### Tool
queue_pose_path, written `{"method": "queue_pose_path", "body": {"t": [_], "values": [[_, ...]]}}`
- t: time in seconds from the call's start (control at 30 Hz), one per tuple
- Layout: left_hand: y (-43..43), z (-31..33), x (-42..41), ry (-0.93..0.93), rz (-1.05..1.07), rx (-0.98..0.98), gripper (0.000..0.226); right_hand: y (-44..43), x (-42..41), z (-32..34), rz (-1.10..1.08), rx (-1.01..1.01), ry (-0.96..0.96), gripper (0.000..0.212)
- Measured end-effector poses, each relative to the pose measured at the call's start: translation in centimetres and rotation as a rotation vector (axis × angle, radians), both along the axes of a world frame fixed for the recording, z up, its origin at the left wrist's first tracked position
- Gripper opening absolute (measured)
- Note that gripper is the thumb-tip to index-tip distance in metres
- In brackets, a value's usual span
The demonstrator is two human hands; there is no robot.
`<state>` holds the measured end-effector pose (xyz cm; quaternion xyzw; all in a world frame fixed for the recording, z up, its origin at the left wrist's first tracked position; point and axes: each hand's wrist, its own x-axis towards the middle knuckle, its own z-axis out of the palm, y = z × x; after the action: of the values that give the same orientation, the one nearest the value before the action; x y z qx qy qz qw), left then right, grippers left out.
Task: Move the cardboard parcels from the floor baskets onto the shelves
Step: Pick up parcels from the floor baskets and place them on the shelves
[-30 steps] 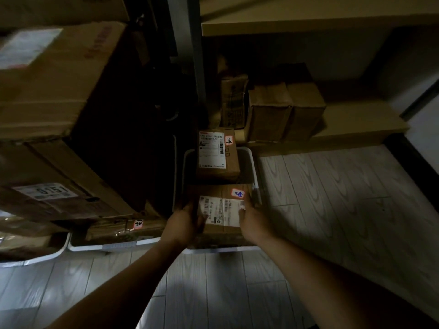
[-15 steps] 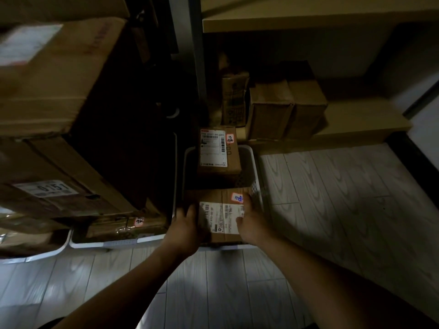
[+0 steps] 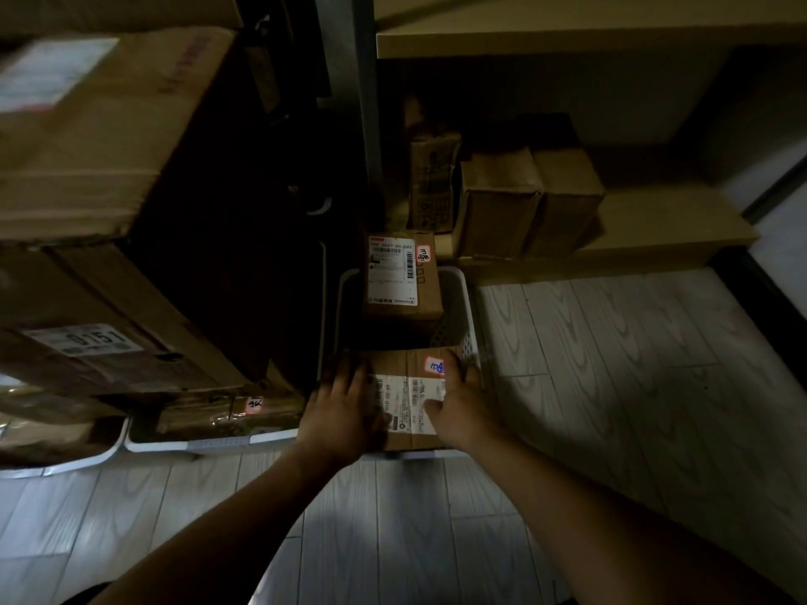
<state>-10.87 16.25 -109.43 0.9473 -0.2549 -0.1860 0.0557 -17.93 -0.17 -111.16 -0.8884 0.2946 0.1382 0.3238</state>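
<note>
Cardboard parcel [image 3: 404,365] at white basket's [image 3: 463,299] near end, left hand [image 3: 345,403] and right hand [image 3: 465,403] clasping its sides, fingers [image 3: 349,371] close together, thumbs on label [image 3: 410,397]

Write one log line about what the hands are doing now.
left hand: holds near parcel, left side | right hand: holds its right side | near parcel: in white basket | far parcel: untouched

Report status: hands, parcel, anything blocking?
Left hand and right hand grip near parcel in white basket. Second parcel behind it, apart. Lift path above looks open.
</note>
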Motion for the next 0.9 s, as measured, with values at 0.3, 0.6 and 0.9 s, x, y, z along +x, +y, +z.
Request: {"method": "queue_pose_path", "body": {"t": [0.3,0.6,0.9], "values": [[-0.3,0.1,0.2,-0.010,-0.022,0.002,0.095,-0.1,-0.8,0.6,0.159,-0.189,0.024,0.080],[-0.3,-0.6,0.8,-0.075,-0.127,0.092,0.094,0.2,-1.0,-0.6,0.453,-0.423,0.086,0.079],[0.2,-1.1,0.9,-0.080,-0.159,0.133,0.092,0.5,-1.0,-1.2,0.459,-0.472,0.081,0.078]]}}
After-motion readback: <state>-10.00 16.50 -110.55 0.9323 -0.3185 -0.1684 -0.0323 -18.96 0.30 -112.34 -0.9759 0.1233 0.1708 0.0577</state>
